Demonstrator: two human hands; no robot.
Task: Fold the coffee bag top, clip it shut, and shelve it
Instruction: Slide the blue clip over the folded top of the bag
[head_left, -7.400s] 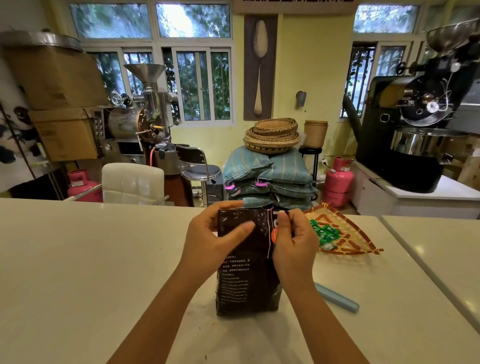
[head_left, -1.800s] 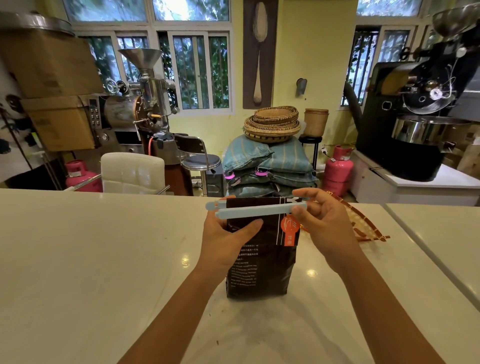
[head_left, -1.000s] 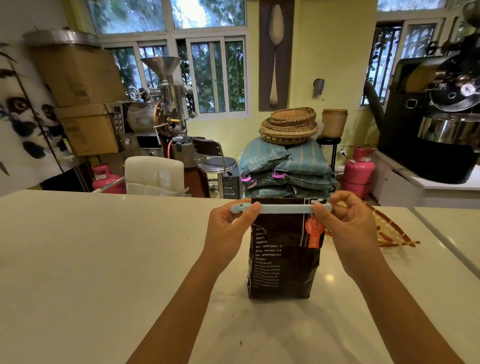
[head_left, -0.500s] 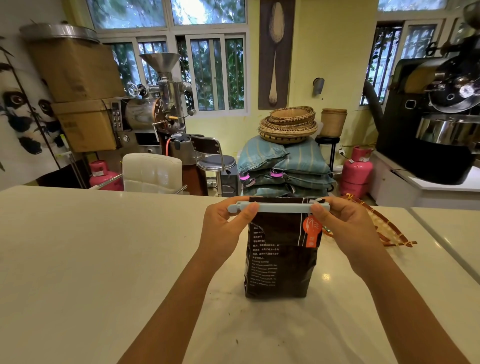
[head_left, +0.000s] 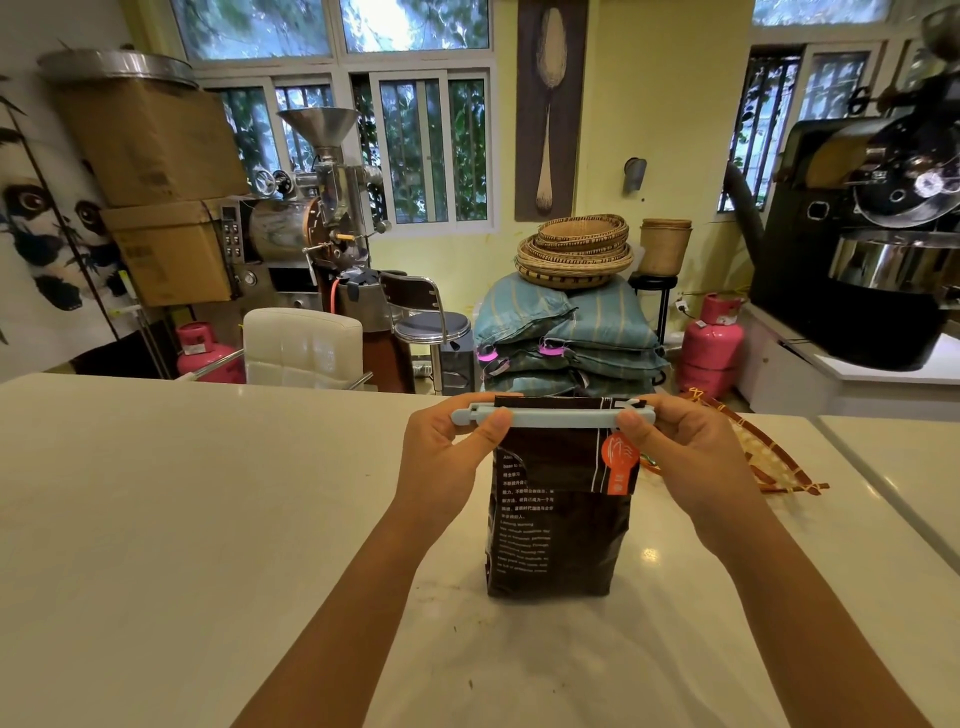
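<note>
The dark coffee bag (head_left: 558, 519) carries a block of small white print, Chinese lines above Latin ones, too small to read. Its orange tag (head_left: 619, 464) bears a white mark, also illegible.

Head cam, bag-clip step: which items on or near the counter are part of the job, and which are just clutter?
In the job:
- dark brown printed coffee bag, upright on the counter
- pale blue plastic bar clip across its folded top
- left hand and right hand, pinching the clip's ends

Lying about:
- woven bamboo tray behind the right hand
- white padded chair
- pink gas cylinder
</note>
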